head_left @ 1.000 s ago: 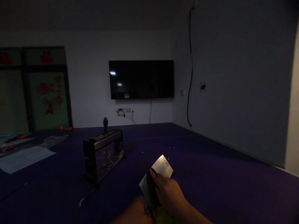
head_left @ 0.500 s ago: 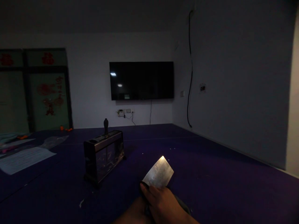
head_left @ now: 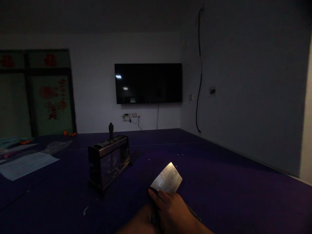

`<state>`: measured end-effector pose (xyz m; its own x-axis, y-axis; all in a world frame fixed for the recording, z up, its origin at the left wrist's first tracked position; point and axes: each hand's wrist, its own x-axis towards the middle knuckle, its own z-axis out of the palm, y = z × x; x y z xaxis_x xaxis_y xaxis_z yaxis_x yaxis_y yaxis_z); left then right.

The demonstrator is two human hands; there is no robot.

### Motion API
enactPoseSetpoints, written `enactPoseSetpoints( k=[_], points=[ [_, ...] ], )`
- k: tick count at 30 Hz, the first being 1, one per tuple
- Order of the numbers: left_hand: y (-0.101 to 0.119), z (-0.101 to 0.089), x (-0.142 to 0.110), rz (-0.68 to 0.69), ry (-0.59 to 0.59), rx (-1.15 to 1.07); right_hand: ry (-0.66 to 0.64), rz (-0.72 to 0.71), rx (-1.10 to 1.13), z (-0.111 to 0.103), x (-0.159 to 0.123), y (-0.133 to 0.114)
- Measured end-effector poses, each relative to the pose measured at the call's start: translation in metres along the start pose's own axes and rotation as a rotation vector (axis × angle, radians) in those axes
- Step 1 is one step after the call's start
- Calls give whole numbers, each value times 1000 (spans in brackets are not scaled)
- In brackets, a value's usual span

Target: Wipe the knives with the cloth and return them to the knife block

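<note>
A cleaver (head_left: 168,178) with a broad shiny metal blade points up and away from me, tilted, at the lower middle. My right hand (head_left: 176,211) is closed at the base of the blade, its fingers pressed round a dark part that looks like the handle. My left hand (head_left: 141,219) comes in from the lower left, close against the right. Its fingers are hidden behind the right hand and the dark part. Left of the hands stands a knife block (head_left: 113,164) with clear sides; one dark-handled tool (head_left: 111,131) sticks up from its top.
The purple surface (head_left: 219,182) spreads around the hands, with small white scraps on it. At the left lie a sheet of paper (head_left: 29,165), a clear plastic bag (head_left: 56,147) and small orange items (head_left: 72,134). A television (head_left: 148,83) hangs on the far wall.
Both hands and the cleaver have shifted very slightly right in the picture. The grip looks the same and the knife block stays put.
</note>
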<state>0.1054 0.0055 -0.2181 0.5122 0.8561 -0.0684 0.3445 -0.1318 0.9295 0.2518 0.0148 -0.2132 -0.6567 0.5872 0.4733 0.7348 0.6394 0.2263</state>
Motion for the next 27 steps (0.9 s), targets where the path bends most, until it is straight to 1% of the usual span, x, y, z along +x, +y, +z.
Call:
enactPoseSetpoints(
  k=[4, 8, 11, 13, 15, 19, 23, 27],
  points=[
    [-11, -3, -4, -26, 7, 6, 22, 91, -15, 1, 1, 11],
    [-16, -1, 2, -42, 24, 1, 29, 225, -34, -1, 1, 24],
    [-18, 2, 5, -57, 27, -14, 32, 263, -29, -1, 0, 28],
    [-19, 2, 4, -74, 30, -16, 37, 246, -25, 0, 0, 27],
    [-19, 1, 1, -92, 28, -13, 46, 198, -15, 0, 1, 23],
    [-14, -3, -7, -113, 10, -17, 41, 70, 14, 0, 2, 10],
    [-8, -3, -8, -125, 5, -23, 26, 5, 23, -1, 2, -2],
    [-4, -2, -8, -134, 10, -26, 66, -66, 24, -1, 2, -7]
  ],
)
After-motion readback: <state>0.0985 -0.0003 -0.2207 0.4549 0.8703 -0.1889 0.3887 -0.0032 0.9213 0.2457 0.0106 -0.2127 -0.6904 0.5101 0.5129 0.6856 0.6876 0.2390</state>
